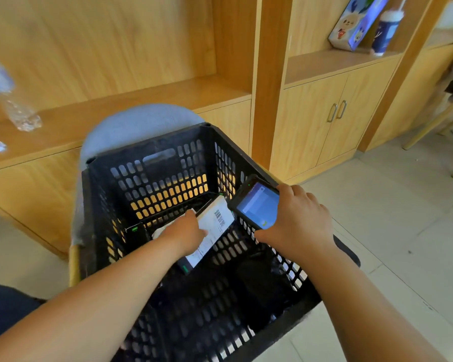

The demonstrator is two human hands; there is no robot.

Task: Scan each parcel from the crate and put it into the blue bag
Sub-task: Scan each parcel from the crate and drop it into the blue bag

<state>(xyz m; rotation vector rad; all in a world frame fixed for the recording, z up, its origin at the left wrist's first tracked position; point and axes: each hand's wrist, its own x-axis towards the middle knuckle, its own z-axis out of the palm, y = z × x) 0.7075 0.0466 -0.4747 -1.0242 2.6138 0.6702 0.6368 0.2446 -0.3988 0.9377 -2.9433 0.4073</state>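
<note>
- The left hand [186, 232] is reaching down inside the black crate [168, 184], its fingers curling round the near edge of a parcel [216, 223].
- The parcel is sitting within the crate, tilting up toward the far right corner, with its white barcode label facing up.
- The right hand [298, 220] is gripping a handheld scanner [258, 205] — fingers wrapping its far side, thumb pressing the near edge.
- The scanner is hovering over the crate's right rim, just beside the label, its blue screen glowing upward.
- A dark wrapped item [259, 283] is lying on the crate floor below the right forearm.
- The crate is resting on a grey-backed chair [141, 121] in front of wooden shelving [168, 92].
- A clear plastic bottle [13, 103] is standing on the shelf at left — blurred.
</note>
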